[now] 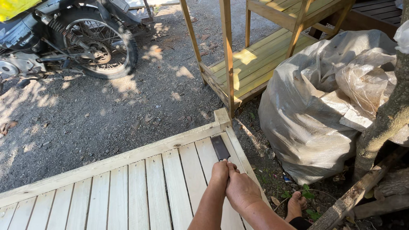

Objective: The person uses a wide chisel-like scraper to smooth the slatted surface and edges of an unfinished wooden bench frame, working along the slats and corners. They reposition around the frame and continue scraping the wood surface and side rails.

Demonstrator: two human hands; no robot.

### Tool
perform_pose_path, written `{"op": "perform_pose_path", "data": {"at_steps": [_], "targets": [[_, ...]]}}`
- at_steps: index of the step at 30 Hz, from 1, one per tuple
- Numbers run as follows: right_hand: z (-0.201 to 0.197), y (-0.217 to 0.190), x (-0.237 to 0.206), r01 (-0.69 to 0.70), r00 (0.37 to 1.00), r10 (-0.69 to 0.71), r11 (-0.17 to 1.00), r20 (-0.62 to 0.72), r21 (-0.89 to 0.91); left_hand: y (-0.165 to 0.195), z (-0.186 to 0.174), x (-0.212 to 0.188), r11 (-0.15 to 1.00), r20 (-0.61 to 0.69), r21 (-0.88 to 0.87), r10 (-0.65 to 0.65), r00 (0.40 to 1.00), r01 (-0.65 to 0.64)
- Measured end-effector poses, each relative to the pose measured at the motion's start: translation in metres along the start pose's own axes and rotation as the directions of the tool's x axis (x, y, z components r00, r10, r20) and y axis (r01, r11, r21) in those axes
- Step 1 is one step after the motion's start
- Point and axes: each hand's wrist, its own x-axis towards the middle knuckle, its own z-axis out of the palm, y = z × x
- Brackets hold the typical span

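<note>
Both hands, left and right, clamp fingers on dark blade; its handle hidden; slatted panel beneath.

Both hands around a dark flat blade on a slatted wooden panel

A: Entry one, light: bright daylight outdoors, broken by foliage; dappled patches on the gravel ground, deep shade toward the upper left around the motorcycle wheel

B: Entry two, highlights: strong sun on the yellow-green slatted platform, one patch near blown out; sheen and small glare spots on the plastic sack

A: Entry three, foreground: pale wooden slat panel evenly lit, soft shadow only; left hand and right hand in open shade, no hard edge shadows

B: Entry four, sharpness: focus crisp across the frame, gravel grain legible; no motion blur

A: Entry five, optics: wide-angle view, upright posts lean outward toward the top edge
</note>
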Motion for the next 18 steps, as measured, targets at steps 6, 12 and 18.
{"op": "perform_pose_path", "data": {"at_steps": [6,12,18], "targets": [[-0.009,-0.010,-0.008,0.001,0.996,0.006,0.996,0.088,-0.087,0.009,0.005,-0.019,0.998,-0.029,0.055,-0.035,0.999,0.036],[-0.015,-0.015,-0.002,-0.002,1.000,0.002,0.998,0.009,-0.064,0.026,0.014,-0.017,0.993,-0.015,0.116,-0.024,1.000,0.026],[-0.012,-0.003,-0.003,0.044,0.996,-0.047,0.998,-0.072,-0.048,0.018,0.013,-0.012,0.988,-0.030,0.156,-0.004,1.000,0.009]]}}
